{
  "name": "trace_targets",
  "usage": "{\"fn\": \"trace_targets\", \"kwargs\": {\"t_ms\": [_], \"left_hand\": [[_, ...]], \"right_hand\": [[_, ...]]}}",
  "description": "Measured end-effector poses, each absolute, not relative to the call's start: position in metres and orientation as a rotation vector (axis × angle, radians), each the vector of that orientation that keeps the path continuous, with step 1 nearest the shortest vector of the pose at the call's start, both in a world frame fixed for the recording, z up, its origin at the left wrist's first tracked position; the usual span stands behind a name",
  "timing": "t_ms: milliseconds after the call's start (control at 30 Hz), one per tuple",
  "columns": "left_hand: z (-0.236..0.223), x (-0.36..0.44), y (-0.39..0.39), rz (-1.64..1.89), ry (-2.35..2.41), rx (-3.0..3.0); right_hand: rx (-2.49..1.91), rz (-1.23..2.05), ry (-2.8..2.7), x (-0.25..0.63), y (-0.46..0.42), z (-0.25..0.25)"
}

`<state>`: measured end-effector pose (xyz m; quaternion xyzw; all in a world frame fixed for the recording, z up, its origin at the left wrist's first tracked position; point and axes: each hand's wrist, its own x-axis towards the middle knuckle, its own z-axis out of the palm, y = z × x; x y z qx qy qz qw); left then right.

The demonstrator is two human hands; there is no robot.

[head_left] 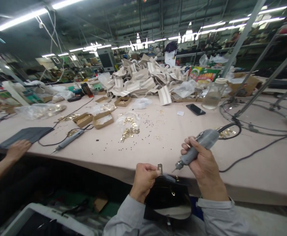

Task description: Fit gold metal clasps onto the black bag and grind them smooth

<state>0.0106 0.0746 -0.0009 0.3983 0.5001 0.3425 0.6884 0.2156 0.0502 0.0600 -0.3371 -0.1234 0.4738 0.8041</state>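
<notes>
Between the thumb and fingers of my left hand (145,179) is a small metal plate (160,168) with a slot in it, held upright at the table's front edge. My right hand (203,164) is wrapped round a grey electric screwdriver (200,147), its bit angled down and left, a little apart from the plate. Below both hands a black bag (169,200) with gold-coloured fittings rests at my lap. Gold-coloured metal pieces (130,132) lie heaped on the table beyond my hands, with small dark bits scattered around them.
A second electric screwdriver (71,139) lies at the left, near another person's hand (19,149) on a dark panel (28,135). Small cardboard boxes (103,120), a phone (195,109), a liquid-filled jar (213,95) and a pile of pale straps (143,77) stand farther back. Metal stand legs (254,82) rise at right.
</notes>
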Motion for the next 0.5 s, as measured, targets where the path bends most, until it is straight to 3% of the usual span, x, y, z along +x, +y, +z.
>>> {"fn": "trace_targets", "kwargs": {"t_ms": [500], "left_hand": [[0.003, 0.011, 0.072, 0.800, 1.066, 0.876]], "right_hand": [[-0.775, 0.775, -0.570, 0.153, 0.059, 0.064]]}}
